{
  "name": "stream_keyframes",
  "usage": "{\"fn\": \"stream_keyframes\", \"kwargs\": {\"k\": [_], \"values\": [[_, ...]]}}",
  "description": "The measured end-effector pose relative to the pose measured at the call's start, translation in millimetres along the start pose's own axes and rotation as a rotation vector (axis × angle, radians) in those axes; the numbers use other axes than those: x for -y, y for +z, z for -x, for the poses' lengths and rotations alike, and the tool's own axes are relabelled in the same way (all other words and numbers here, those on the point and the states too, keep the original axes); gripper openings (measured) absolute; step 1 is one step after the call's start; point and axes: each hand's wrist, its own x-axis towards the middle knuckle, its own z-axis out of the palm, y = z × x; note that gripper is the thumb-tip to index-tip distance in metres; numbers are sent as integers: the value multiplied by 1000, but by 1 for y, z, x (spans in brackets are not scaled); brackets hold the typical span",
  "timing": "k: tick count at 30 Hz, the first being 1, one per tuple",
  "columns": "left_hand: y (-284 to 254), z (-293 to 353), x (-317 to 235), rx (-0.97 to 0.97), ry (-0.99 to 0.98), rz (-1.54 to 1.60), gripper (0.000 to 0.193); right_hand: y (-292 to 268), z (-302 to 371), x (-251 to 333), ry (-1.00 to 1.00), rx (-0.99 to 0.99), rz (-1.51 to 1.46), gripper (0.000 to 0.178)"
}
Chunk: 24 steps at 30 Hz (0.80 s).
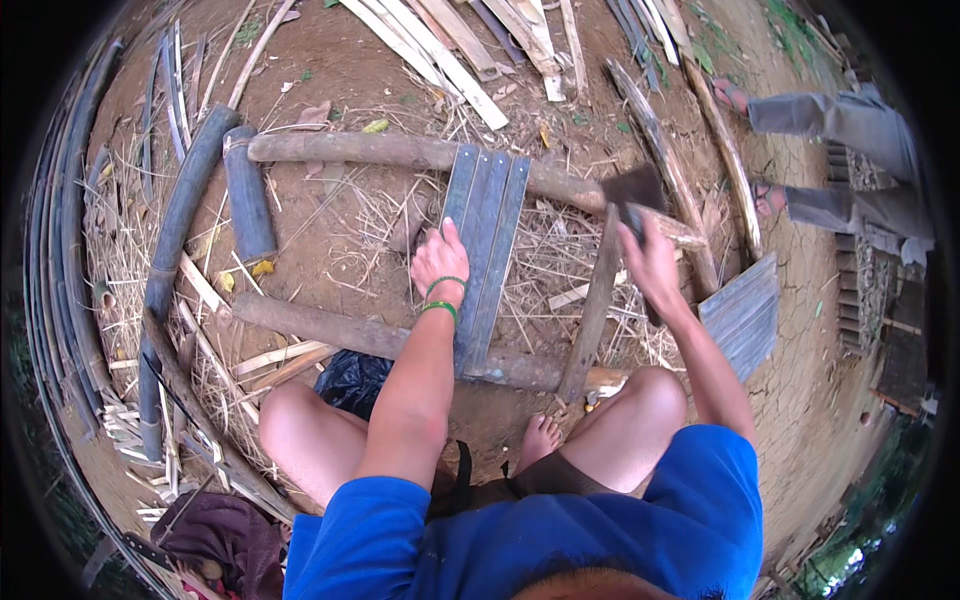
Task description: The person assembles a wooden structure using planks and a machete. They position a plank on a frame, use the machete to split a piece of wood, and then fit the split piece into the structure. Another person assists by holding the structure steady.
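My left hand (440, 265) is closed on the left edge of a flat panel of split bamboo (490, 250). Several dark grey-green slats lie side by side in it, resting across an upper log (350, 149) and a lower log (300, 322). To the right, my right hand (650, 262) grips a cleaver with a broad dark blade (636, 186), somewhat blurred. That blade is over the right end of the upper log, apart from the panel. A wooden pole (595, 305) slants between the logs, just left of my right hand.
Another bamboo panel (745, 315) lies right of my right arm. A person's trousered legs (840, 120) stand at the far right. Bamboo poles (185, 235) lie at left, pale split strips (440, 55) at the far side. A black plastic bag (352, 382) sits by my left knee.
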Motion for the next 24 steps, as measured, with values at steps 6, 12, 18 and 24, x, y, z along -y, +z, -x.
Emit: {"fn": "stream_keyframes", "kwargs": {"k": [6, 12, 18, 24], "values": [[-2, -6, 2, 92, -5, 107, 67, -43, 185, -95, 307, -170, 303, 44], [28, -38, 38, 163, 204, 354, 69, 10, 424, -168, 856, -440, -14, 68], [35, -56, 55, 296, 339, 553, 68, 51, 501, -164, 1547, -120, 274, 61], [-27, -64, 67, 503, 302, 447, 53, 65, 551, -283, 972, -524, 952, 68]]}}
